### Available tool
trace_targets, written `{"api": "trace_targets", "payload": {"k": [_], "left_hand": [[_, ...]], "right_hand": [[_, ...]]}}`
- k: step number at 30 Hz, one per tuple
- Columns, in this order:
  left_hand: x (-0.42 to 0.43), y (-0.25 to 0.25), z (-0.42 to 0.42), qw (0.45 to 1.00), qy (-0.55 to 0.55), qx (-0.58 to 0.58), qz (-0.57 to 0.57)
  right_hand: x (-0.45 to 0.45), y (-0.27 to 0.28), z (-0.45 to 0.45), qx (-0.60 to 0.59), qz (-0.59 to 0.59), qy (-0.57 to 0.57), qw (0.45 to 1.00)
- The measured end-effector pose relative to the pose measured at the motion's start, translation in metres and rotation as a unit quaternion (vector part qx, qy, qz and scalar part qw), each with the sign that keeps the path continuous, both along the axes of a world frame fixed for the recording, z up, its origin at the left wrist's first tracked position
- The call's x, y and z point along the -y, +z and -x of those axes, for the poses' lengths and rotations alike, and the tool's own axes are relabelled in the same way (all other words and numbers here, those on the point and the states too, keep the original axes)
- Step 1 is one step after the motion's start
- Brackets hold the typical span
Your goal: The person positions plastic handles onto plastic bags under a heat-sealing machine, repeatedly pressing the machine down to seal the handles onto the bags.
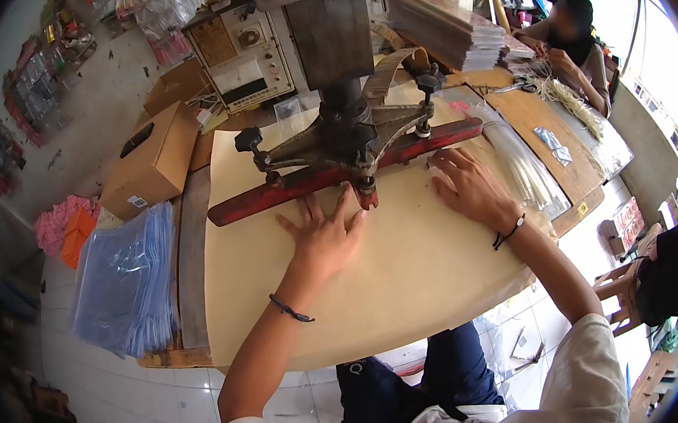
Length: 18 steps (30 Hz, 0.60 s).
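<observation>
A machine's press head [348, 133] with a long red bar [272, 195] stands over a tan sheet [395, 288] spread on the workbench. My left hand [321, 234] lies on the sheet with its fingers apart, its fingertips close to the bar's near edge. To the right, my right hand [471, 186] rests with spread fingers near the bar's right part, over the sheet. A small clear edge shows by its fingertips, too small to make out. Neither hand shows anything gripped.
Clear plastic sleeves [125, 281] are stacked at the left, below a cardboard box [150, 160]. A control unit [242, 53] stands behind. Plastic strips [518, 162] lie at the right. Another person [571, 34] sits at the back right.
</observation>
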<state>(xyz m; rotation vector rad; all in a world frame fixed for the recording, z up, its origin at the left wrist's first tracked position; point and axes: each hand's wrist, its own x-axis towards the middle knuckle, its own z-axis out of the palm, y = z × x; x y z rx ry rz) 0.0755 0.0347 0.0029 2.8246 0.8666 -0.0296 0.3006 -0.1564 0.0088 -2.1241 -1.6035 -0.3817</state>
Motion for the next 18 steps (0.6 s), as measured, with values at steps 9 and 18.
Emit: {"api": "trace_targets", "payload": {"k": [9,18], "left_hand": [[0.0,0.004,0.001,1.0,-0.001,0.01,0.005],[0.0,-0.01,0.002,0.998,-0.005,0.046,-0.039]], "right_hand": [[-0.006,0.012,0.01,0.036,0.069,-0.049,0.996],[-0.009,0.005,0.012,0.067,0.063,-0.049,0.995]]}}
